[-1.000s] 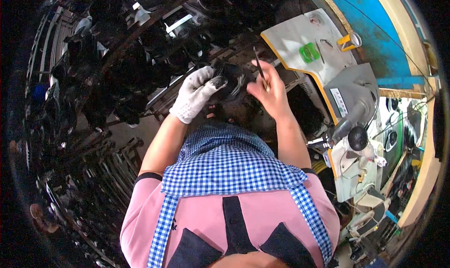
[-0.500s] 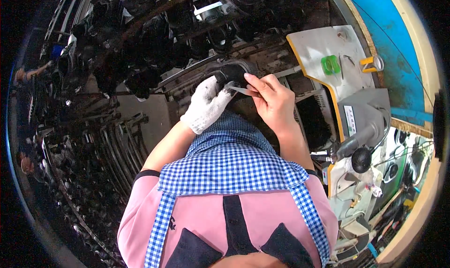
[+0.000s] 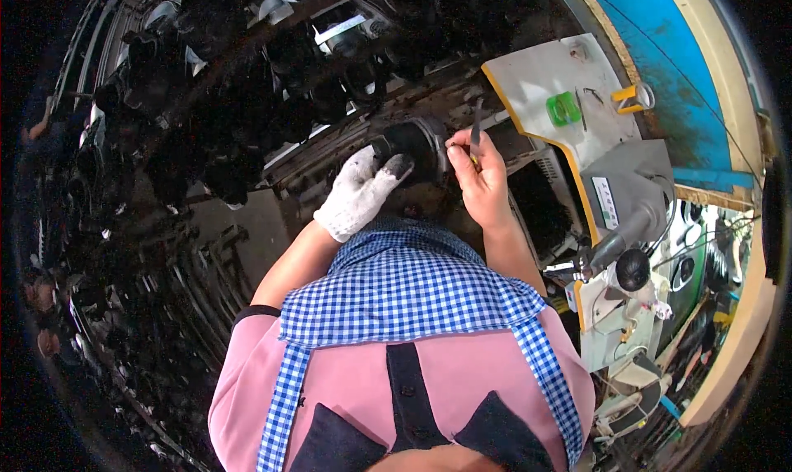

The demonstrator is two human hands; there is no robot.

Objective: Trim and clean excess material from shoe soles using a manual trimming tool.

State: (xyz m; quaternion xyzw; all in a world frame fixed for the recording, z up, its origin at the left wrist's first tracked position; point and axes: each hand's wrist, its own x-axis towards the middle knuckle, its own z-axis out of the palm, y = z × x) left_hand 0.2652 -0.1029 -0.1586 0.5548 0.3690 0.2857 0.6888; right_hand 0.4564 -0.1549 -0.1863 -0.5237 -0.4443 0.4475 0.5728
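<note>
My left hand, in a white knitted glove with blackened fingertips, is closed on a black shoe held in front of my apron. The thumb lies over its near side, and the shoe's dark surface hides much of its shape. Bare, my right hand is just right of the shoe. Its fingers are closed round a slim metal tool whose narrow end points up and away from me; its exact kind cannot be made out. Thumb and index finger are pinched near the shoe's right edge, and I cannot tell whether they touch it.
Racks of dark shoes fill the far side and left. On the right stands a white worktable with a yellow edge, bearing a green container, a yellow-and-white roll and a grey machine with a black knob.
The tool has swung from pointing left at the shoe to pointing up and away. My right hand has shifted slightly nearer me, and more of the shoe shows.
</note>
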